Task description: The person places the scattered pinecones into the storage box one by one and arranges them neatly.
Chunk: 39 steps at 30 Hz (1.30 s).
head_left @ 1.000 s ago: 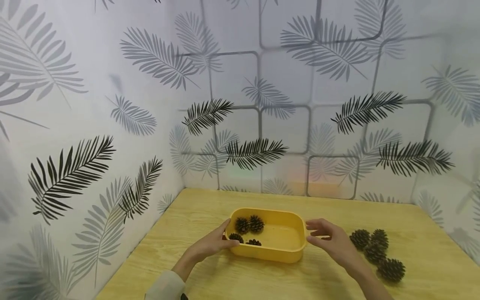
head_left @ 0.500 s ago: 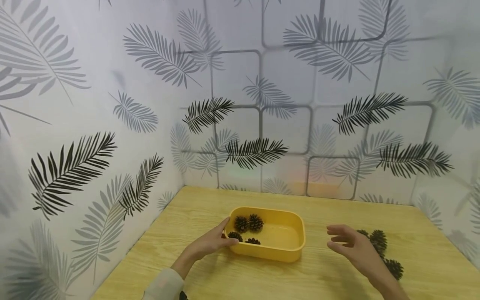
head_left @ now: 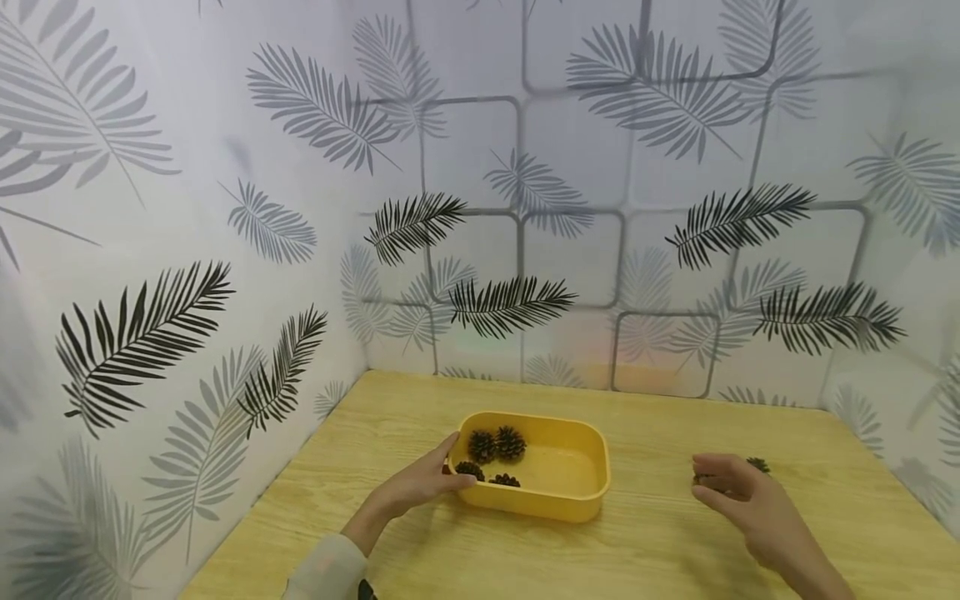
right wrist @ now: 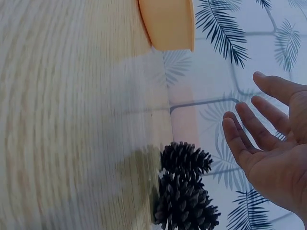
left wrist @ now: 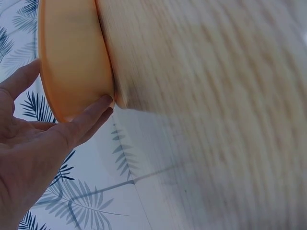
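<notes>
A yellow plastic box with rounded corners stands on the table, several brown pine cones gathered in its left half. My left hand holds the box's left end, thumb at the near rim and fingers round the outer wall. In the left wrist view those fingers lie along the lower outside of the box. To the right, my right hand hovers over loose pine cones, holding nothing, its fingers loosely bent. Seen from the head, that hand hides most of these cones; one cone's edge shows behind it.
The table has a light wood-grain top. Behind it and on the left rise pale walls with a leaf pattern. Bare wood surface lies between the box and the right hand.
My right hand has moved right, from beside the box's right end to over the loose pine cones, now covering most of them. The left hand and the box stay nearly in place.
</notes>
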Available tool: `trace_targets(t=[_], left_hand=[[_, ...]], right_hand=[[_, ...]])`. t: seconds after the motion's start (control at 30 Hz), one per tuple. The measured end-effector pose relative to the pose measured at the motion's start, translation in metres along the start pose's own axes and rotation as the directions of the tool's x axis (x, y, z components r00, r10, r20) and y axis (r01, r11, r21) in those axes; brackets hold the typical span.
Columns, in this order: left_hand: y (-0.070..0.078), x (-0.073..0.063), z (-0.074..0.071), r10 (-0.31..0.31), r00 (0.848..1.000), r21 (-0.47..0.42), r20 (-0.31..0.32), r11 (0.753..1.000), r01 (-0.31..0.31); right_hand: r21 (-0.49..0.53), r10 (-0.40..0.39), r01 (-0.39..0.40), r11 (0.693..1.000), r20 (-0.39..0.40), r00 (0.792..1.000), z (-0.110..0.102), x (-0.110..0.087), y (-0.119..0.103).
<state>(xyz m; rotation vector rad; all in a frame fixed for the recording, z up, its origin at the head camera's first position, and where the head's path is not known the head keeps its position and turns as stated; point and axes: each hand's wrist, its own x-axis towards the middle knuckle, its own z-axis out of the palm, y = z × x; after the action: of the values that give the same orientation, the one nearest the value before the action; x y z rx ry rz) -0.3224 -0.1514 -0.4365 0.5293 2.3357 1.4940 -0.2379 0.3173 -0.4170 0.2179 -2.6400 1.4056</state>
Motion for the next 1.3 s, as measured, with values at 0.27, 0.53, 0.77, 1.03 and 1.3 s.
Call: trace_targets(t=[0.27, 0.53, 0.77, 1.03, 1.3], left_hand=[[0.001, -0.001, 0.001, 0.002, 1.000, -0.003, 0.012, 1.000, -0.002], [0.000, -0.001, 0.002, 0.006, 1.000, 0.000, 0.012, 1.000, -0.006], [0.003, -0.003, 0.002, 0.013, 1.000, 0.016, 0.000, 1.000, -0.013], [0.004, -0.003, 0.001, 0.009, 1.000, 0.025, -0.003, 1.000, -0.009], [0.003, -0.003, 0.002, 0.006, 1.000, 0.022, 0.000, 1.000, -0.006]], right_hand=[[-0.048, 0.054, -0.055, 0.997, -0.029, 0.998, -0.016, -0.009, 0.013], [-0.041, 0.153, -0.154, 0.987, -0.028, 0.988, -0.035, -0.017, 0.024], [-0.019, 0.259, -0.260, 0.965, -0.036, 0.965, -0.054, -0.018, 0.038], [0.001, 0.387, -0.387, 0.922, -0.006, 0.922, -0.062, -0.019, 0.045], [0.037, 0.405, -0.406, 0.913, 0.018, 0.914, -0.062, -0.022, 0.055]])
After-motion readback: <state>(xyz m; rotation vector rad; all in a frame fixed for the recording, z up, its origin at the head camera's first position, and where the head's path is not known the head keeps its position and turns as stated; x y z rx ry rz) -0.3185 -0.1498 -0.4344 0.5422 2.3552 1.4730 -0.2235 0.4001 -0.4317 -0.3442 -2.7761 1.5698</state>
